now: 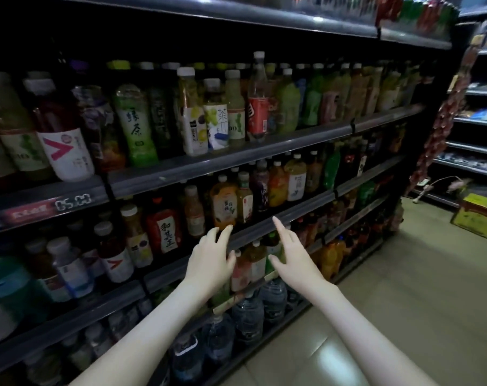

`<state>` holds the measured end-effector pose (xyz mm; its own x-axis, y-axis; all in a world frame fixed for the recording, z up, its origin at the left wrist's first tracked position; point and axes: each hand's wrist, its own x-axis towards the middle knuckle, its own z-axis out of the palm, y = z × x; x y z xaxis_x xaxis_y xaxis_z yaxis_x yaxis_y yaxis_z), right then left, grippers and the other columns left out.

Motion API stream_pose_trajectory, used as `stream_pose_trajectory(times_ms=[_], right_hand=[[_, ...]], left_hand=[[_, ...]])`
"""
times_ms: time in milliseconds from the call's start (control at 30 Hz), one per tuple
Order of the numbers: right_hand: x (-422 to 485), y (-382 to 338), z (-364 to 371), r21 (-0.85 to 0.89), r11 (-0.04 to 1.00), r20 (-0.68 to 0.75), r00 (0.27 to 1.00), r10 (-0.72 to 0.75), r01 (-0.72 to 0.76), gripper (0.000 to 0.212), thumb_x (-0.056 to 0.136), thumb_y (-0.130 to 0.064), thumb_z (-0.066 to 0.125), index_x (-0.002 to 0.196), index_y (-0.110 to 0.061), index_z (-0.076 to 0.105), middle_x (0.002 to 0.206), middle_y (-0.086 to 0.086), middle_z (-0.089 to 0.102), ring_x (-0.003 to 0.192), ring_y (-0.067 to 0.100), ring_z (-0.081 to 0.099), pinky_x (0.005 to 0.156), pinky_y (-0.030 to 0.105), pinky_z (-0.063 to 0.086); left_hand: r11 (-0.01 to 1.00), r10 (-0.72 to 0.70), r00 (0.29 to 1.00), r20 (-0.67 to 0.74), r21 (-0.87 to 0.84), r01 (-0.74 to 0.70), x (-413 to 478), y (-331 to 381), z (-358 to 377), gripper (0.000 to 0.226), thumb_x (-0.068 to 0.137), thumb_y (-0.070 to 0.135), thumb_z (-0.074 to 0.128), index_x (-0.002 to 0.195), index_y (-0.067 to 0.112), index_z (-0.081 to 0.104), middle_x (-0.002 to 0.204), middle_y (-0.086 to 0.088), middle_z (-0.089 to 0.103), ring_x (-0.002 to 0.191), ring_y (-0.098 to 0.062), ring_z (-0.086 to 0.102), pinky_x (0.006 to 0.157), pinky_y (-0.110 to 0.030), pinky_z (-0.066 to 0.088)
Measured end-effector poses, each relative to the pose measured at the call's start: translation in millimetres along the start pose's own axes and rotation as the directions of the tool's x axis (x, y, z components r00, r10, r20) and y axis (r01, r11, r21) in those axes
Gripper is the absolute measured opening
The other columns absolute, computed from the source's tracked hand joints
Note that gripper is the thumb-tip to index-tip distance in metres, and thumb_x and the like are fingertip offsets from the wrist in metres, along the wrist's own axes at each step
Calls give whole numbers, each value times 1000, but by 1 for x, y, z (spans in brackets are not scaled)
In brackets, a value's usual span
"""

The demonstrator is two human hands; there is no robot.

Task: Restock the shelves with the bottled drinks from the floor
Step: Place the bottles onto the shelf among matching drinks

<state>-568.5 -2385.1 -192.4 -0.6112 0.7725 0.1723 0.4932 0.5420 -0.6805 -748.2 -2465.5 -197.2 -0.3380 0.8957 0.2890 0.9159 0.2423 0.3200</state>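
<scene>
A tall shelf unit (264, 151) full of bottled drinks fills the left and middle of the head view. My left hand (210, 260) and my right hand (292, 254) are both stretched out in front of the third shelf rail (253, 235), fingers straight, holding nothing. Just above my left fingertips stands an orange-labelled bottle (222, 207). Between my hands, one shelf lower, I see a pale tea bottle (256, 263). Large water bottles (247, 313) line the bottom shelf. No drinks on the floor are visible.
The tiled aisle floor (390, 288) stretches to the right of the shelves. A yellow-green carton (476, 215) sits on the floor at the far right, below another shelf unit (476, 121). Red snack strips (443, 129) hang at the shelf end.
</scene>
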Motion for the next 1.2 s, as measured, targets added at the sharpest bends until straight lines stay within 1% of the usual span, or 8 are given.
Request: stream_pose_trajectory(times_ms=[167, 300, 533, 633, 833, 1000, 1100, 1200], right_hand=[[81, 52, 3, -80, 997, 125, 992, 11, -1, 84, 98, -23, 53, 152, -36, -11, 159, -10, 12, 136, 14, 35, 99, 32, 46], [146, 83, 2, -101, 994, 178, 984, -14, 33, 82, 99, -23, 51, 153, -33, -9, 158, -7, 13, 133, 18, 37, 92, 26, 48], [243, 123, 24, -46, 996, 220, 974, -60, 71, 76, 99, -21, 51, 154, -18, -2, 160, 2, 7, 147, 19, 4, 115, 28, 18], [285, 129, 45, -15, 995, 235, 967, -95, 102, 75, 96, -24, 56, 153, -11, 8, 156, 7, 16, 144, 22, 12, 116, 29, 15], [347, 132, 75, 215, 974, 219, 969, -118, 71, 71, 82, -35, 67, 141, -24, 31, 135, 4, 45, 125, 19, 46, 107, 40, 41], [369, 139, 77, 161, 986, 263, 961, -87, 45, 76, 86, -29, 69, 145, -14, 24, 143, 8, 27, 128, 22, 37, 98, 20, 29], [371, 141, 73, 158, 986, 273, 957, -100, 57, 79, 80, -30, 75, 141, -15, 26, 139, 8, 26, 125, 22, 36, 97, 22, 31], [356, 142, 65, 290, 953, 315, 931, -182, 89, 66, 77, -23, 77, 128, -18, 36, 123, 3, 49, 113, 20, 54, 92, 33, 49]], left_hand=[[999, -38, 999, -24, 18, 39, 78, -1, 53, 66, 96, 32, 47, 153, 23, 14, 155, -13, 23, 141, -29, 25, 114, -39, 25], [985, -79, 992, 101, 164, 62, 137, 0, 85, 81, 93, 42, 48, 153, 26, -4, 159, -15, 5, 147, -30, 3, 119, -47, 4], [917, -233, 961, 151, 363, 165, 207, -11, 113, 82, 93, 44, 46, 152, 26, -7, 159, -13, -3, 146, -34, -4, 114, -55, -9], [890, -287, 953, 94, 393, 230, 223, -18, 121, 76, 93, 38, 47, 153, 26, 1, 160, -11, -2, 146, -35, -6, 112, -53, -16], [851, -398, 912, 93, 408, 330, 235, -26, 141, 84, 95, 35, 48, 151, 27, -14, 157, -16, -20, 144, -38, -19, 113, -51, -14], [841, -440, 894, 77, 385, 381, 234, -24, 148, 86, 95, 34, 50, 150, 31, -16, 157, -15, -22, 143, -38, -21, 116, -50, -4], [838, -446, 892, 69, 381, 390, 235, -18, 150, 87, 94, 33, 51, 151, 28, -13, 155, -15, -25, 142, -39, -24, 116, -51, -5], [853, -421, 906, 36, 355, 382, 231, -15, 152, 81, 92, 32, 53, 154, 23, 2, 158, -18, -14, 144, -39, -15, 113, -48, -14]])
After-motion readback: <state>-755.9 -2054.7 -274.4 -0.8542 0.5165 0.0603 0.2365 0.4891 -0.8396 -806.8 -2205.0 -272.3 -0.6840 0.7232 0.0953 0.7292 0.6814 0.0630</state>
